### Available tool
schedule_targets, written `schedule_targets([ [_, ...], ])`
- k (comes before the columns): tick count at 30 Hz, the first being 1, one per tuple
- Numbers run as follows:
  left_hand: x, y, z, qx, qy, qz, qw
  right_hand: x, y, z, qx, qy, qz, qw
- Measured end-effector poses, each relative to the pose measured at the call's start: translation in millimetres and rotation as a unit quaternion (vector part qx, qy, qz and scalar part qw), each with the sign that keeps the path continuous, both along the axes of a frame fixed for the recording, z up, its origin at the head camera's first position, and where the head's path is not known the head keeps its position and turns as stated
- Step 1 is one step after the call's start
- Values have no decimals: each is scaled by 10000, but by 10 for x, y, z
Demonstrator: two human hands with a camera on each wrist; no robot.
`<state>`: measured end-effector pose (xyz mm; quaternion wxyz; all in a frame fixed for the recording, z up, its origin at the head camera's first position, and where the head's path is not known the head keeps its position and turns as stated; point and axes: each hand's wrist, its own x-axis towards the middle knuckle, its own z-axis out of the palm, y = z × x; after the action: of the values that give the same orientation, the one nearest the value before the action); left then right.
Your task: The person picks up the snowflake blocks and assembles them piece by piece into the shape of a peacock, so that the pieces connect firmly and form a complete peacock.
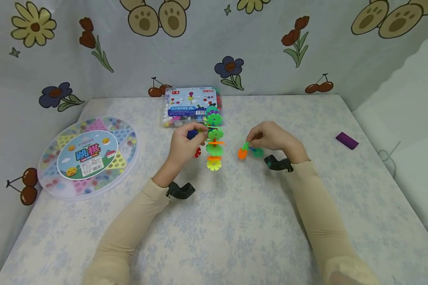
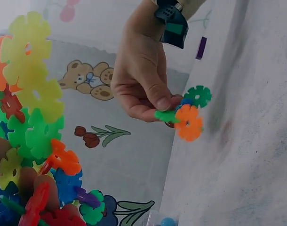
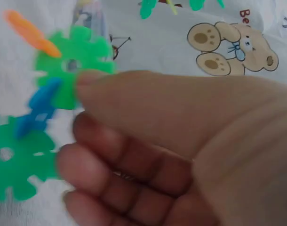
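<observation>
In the head view my left hand (image 1: 185, 143) grips a tall chain of interlocking snowflake discs (image 1: 214, 150), mostly green with yellow and orange ones. Seen from the left wrist, this chain (image 2: 37, 134) also has red, blue and purple discs, and the fingertips sit among its lower pieces. My right hand (image 1: 271, 136) is a short way to the right, pinching a small cluster of the same discs. That cluster joins an orange disc (image 2: 188, 123), a light green disc (image 3: 94, 47), a blue disc (image 3: 40, 107) and a darker green disc (image 3: 21, 160). Thumb and forefinger hold it by the light green disc.
A round Chinese checkers box (image 1: 87, 140) lies at the left of the table. Behind the chain is a clear plastic case (image 1: 192, 103) of colored pieces, near the back edge. A purple block (image 1: 347, 141) lies at the right. Patterned fabric (image 1: 199, 51) hangs behind the table.
</observation>
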<state>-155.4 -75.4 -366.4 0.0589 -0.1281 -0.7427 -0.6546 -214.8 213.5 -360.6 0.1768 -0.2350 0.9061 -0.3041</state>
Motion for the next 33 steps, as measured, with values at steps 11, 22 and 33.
schedule_targets([
  [11, -64, -112, 61, 513, -766, -163, 9956, 332, -291, 322, -1983, 567, -394, 9777],
  [22, -40, -100, 110, 909, -751, -220, 9928, 445, -421, 326, -2746, 1305, -316, 9521],
  [33, -42, -59, 86, 781, -801, -112, 9937, 457, -500, 272, -2771, 1358, -174, 9510],
])
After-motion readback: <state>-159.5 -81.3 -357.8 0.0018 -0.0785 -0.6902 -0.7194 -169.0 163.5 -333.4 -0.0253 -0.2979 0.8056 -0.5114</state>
